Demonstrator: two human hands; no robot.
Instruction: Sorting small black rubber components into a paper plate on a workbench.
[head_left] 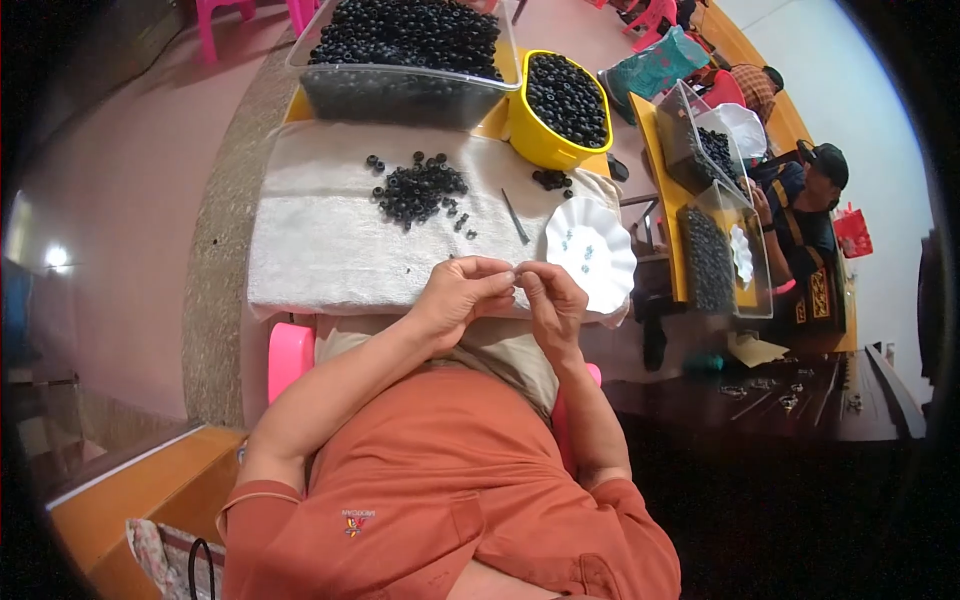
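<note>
My left hand (462, 302) and my right hand (556, 303) meet fingertip to fingertip over the near edge of the white cloth (315, 255). Both pinch at something too small to make out. Just beyond my right hand stands a white scalloped plate (612, 268) with several tiny teal bits (588, 254) on it. A thin pointed metal tool (515, 217) lies on the cloth left of the plate. Farther off, to the left, is a loose heap of small black ring-shaped parts (415, 193), with a few strays scattered toward me.
At the table's far side stand a clear bin (400, 98) and a yellow tub (545, 146), both full of black parts. A few more black parts (552, 180) lie below the tub. On the right, another person (800, 205) sits at a table with clear bins (765, 275).
</note>
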